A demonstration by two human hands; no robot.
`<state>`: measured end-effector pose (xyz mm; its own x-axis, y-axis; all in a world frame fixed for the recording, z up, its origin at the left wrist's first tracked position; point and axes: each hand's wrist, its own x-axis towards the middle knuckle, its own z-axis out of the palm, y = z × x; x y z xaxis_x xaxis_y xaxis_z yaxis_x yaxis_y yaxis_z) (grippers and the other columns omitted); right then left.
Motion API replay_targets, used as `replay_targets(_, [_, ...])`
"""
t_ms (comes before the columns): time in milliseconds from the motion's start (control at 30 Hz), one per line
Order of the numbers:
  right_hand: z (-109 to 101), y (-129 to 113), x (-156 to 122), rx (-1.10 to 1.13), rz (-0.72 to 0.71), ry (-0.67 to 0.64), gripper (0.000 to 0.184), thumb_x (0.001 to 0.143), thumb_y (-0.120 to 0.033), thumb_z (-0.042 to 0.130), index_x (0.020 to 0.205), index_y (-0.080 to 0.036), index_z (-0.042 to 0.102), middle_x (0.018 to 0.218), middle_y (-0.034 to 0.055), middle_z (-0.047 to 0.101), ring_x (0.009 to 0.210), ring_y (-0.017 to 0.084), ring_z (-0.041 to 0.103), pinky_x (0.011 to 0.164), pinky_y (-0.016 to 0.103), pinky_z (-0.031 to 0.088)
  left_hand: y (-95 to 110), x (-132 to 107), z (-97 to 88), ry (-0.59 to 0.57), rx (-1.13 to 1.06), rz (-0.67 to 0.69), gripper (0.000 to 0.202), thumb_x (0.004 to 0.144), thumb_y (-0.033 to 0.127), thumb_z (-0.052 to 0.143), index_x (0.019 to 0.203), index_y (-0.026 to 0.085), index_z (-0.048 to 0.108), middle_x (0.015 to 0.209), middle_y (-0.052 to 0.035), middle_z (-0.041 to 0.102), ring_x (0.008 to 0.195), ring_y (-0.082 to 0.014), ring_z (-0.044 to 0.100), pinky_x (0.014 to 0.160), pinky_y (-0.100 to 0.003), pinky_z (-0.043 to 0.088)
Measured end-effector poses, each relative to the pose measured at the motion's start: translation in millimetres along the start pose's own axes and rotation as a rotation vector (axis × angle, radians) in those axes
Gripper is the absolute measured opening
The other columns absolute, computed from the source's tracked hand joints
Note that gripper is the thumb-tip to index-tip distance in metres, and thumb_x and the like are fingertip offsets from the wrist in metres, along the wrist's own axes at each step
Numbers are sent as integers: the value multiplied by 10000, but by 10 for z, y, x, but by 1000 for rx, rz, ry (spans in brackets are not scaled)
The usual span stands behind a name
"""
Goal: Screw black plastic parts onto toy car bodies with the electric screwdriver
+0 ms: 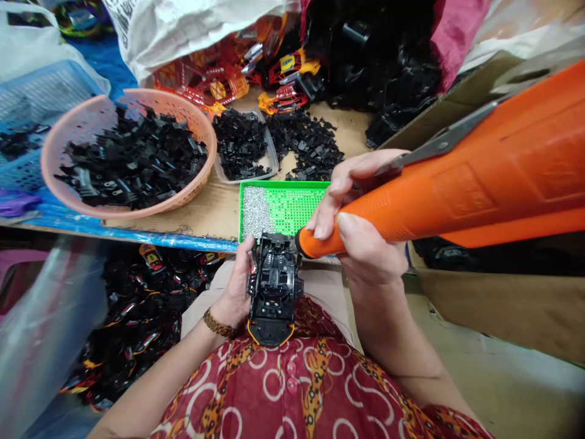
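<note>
My left hand (236,292) grips a black toy car chassis (274,286) by its left side, its underside facing up and an orange edge showing at the near end. In my right hand (365,238) is an orange electric screwdriver (434,183), fingers wrapped round its front part. The tool's tip points left, close to the far right corner of the chassis; whether it touches cannot be seen. Just beyond the chassis lies a green perforated tray (301,198), with many small silver screws (256,210) heaped at its left end.
A pink basket (55,152) full of black plastic parts stands at left, beside a clear tub (274,158) and a loose pile of similar parts (315,143). Orange and red car bodies (228,85) lie behind. Finished-looking toy cars (150,305) fill the space below left. Cardboard (498,305) is at right.
</note>
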<state>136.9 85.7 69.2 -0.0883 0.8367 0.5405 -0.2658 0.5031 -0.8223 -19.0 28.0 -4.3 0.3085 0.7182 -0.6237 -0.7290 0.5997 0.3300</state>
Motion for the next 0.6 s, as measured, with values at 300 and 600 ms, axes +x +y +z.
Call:
replay_targets(300, [-24,48,-22,-49,19,-5,332,879,-430,749,1142,-354,561,1040,-3,592,512,77,561,490,284,553,33,-15,53,16,-44,-244,621,943,685,420,1146,205,757,844,-108,806,818,-365,785,633,-476,652])
replay_targets(600, [-8,45,-63,-130,76,17,340,888,-502,696,1133,-349,516,1032,4,583,501,83,535,516,307,569,-36,34,-40,-72,52,-182,582,766,716,698,1104,247,763,911,-98,811,900,-414,771,654,-503,650])
